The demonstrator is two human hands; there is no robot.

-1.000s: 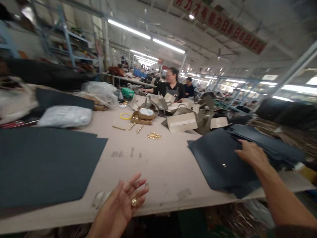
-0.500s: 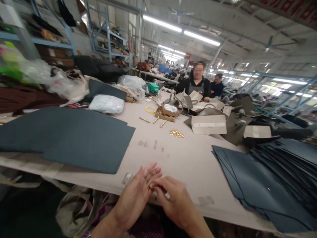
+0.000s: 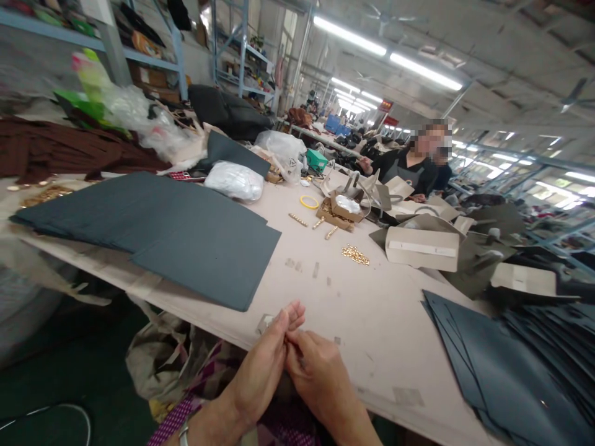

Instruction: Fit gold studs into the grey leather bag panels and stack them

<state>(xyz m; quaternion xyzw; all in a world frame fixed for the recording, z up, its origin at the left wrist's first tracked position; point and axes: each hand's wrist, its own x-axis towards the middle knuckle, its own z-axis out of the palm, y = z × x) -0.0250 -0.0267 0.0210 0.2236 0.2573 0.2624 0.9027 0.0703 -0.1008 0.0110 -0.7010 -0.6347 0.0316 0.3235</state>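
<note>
My left hand [image 3: 266,358] is cupped on its side above the table's near edge, fingers together and stretched upward. My right hand [image 3: 318,365] presses bent, pinched fingertips into the left palm. Small gold-coloured metal pieces showed between the hands half a second ago; the fingers now hide them. Farther up the table lies a loose pile of gold-coloured metal pieces [image 3: 356,254]. Behind it are short rows of such pieces [image 3: 298,220] and a cardboard box [image 3: 335,217]. A small clear packet [image 3: 265,323] lies just beyond my left hand.
Dark sheets [image 3: 199,241] cover the table's left side; a stack of dark panels [image 3: 493,365] lies on the right. Beige bag parts [image 3: 421,248] crowd the back right, near a co-worker [image 3: 409,167]. A white plastic-wrapped bundle [image 3: 235,181] and yellow ring [image 3: 309,202] lie farther back.
My view has turned left, so the table's things appear farther right. My left hand has tilted and closed up around the palm, hiding the gold pieces. The co-worker leans and has raised a hand.
</note>
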